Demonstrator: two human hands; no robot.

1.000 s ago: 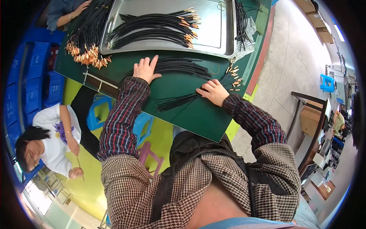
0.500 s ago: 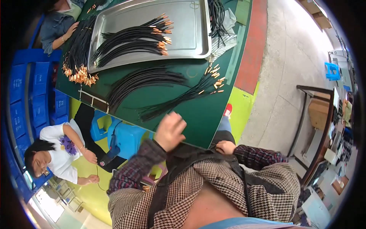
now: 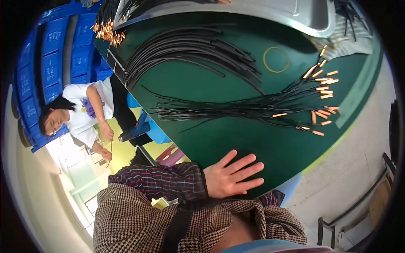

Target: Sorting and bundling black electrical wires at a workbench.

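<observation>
My left hand (image 3: 233, 175) is open near the front edge of the green table (image 3: 274, 158), palm down with fingers spread and nothing in it. Beyond its fingertips lies a loose bundle of thin black wires (image 3: 236, 107), their copper-coloured ends (image 3: 322, 95) fanned out to the right. Farther back rests a curved bundle of black tubes (image 3: 181, 46), with a thin yellow ring (image 3: 276, 59) to its right. My right hand is out of sight; only a bit of its plaid sleeve (image 3: 272, 198) shows by the table's front edge.
A metal tray (image 3: 270, 17) with black wires stands at the back, and more copper-tipped wires (image 3: 110, 36) lie left of it. A striped cloth (image 3: 348, 42) is at the back right. On the left a seated person (image 3: 84, 109) holds a thin wire, near a heat gun (image 3: 137, 128) and blue bins (image 3: 52, 63).
My view has moved closer over the table. My left hand has shifted right, its fingers now spread instead of curled. My right hand, earlier by my lap, has gone from view.
</observation>
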